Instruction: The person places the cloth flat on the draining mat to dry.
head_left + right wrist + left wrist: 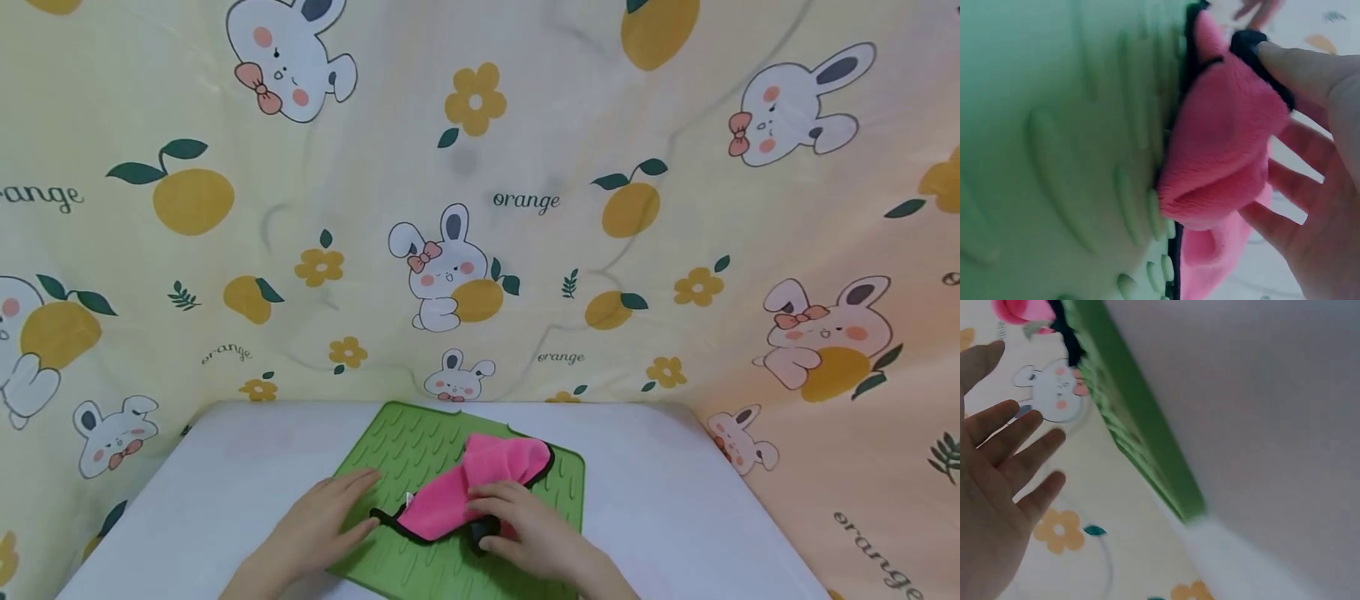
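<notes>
A pink cloth (435,504) with a black edging lies bunched and partly folded on a green ridged mat (408,433). My right hand (536,533) grips the near right part of the cloth. In the right wrist view, the thumb of the right hand (1329,169) presses on the black edge, and the other fingers are behind the pink cloth (1229,119). At the mat's left side, my left hand (315,521) has its fingers spread, with the thumb close to the cloth's left corner. The left wrist view shows this left hand (997,481) holding nothing.
The mat rests on a white table (660,492). A small white tag (408,500) sticks out near the cloth's left corner. Behind the table hangs a cream curtain (360,167) printed with rabbits, oranges and flowers, and it runs along both sides.
</notes>
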